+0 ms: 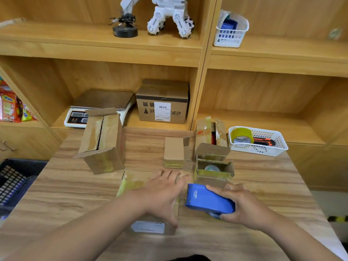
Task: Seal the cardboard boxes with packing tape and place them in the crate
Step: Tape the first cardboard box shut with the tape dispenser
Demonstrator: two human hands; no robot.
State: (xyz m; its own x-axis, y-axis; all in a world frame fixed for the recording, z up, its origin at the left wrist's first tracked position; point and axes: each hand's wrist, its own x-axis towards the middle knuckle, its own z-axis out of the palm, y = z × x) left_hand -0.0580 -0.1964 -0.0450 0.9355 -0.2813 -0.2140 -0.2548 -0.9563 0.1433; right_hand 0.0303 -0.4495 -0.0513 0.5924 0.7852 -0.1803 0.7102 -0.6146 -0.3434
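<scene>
Cardboard box [131, 182] under left hand [163, 193] | right hand [243, 204] grips tape dispenser [207, 201]

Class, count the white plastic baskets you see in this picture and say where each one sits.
2. One white basket stands on the upper right shelf; the other basket sits at the table's far right corner, holding a tape roll.

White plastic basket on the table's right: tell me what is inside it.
The white plastic basket holds a yellowish tape roll and an orange-and-black utility knife; its wall hides anything beneath them.
</scene>
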